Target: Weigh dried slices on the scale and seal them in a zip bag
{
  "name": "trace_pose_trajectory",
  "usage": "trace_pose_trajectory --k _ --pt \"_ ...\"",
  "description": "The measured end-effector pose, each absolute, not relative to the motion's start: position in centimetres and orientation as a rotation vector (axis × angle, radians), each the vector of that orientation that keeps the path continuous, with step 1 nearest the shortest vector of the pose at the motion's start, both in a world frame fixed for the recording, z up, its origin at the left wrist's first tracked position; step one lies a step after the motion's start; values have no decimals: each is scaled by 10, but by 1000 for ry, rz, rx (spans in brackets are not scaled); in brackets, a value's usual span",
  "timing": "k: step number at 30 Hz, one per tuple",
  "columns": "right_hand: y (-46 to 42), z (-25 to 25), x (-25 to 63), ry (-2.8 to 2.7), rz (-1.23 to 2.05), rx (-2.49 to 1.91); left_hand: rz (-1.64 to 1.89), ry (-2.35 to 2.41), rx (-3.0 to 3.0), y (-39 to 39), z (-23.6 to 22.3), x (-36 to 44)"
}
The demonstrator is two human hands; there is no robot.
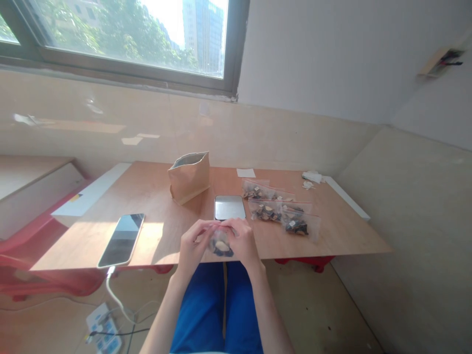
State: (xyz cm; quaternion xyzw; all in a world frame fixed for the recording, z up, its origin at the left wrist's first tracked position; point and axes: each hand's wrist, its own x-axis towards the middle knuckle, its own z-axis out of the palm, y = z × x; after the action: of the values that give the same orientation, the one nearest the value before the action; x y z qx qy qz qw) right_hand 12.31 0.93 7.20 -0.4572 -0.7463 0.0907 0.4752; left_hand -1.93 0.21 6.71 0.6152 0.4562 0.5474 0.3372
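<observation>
Both hands meet in front of me at the near edge of a low wooden table [155,236]. My left hand [193,244] and my right hand [244,242] pinch the top of a small clear zip bag [220,244] holding dark and pale pieces. The bag hangs between the two hands, above my blue-clad lap. Just beyond the hands lies a small flat scale [229,207] with a shiny top. Several filled clear bags [282,212] lie in a row to the right of it.
An open brown paper pouch [189,177] stands upright behind the scale. A phone [122,239] lies at the left near edge, its cable running down to a power strip [103,329] on the floor. White scraps [311,178] sit at the far right; a white board [92,189] lies left.
</observation>
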Motion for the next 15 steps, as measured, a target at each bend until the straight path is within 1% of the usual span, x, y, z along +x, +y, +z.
trace_pose_trajectory --k 4,8,12,15 --pt "8 73 119 -1809 126 -1094 1435 1221 1470 -3 69 -20" --pt "6 84 119 -1900 145 -1139 1462 1220 1421 -5 73 -21" --pt "11 87 121 -2000 147 -1125 1433 1237 1501 -2 77 -23" --pt "18 82 117 -2027 16 -1102 1403 1233 1588 1 76 -22"
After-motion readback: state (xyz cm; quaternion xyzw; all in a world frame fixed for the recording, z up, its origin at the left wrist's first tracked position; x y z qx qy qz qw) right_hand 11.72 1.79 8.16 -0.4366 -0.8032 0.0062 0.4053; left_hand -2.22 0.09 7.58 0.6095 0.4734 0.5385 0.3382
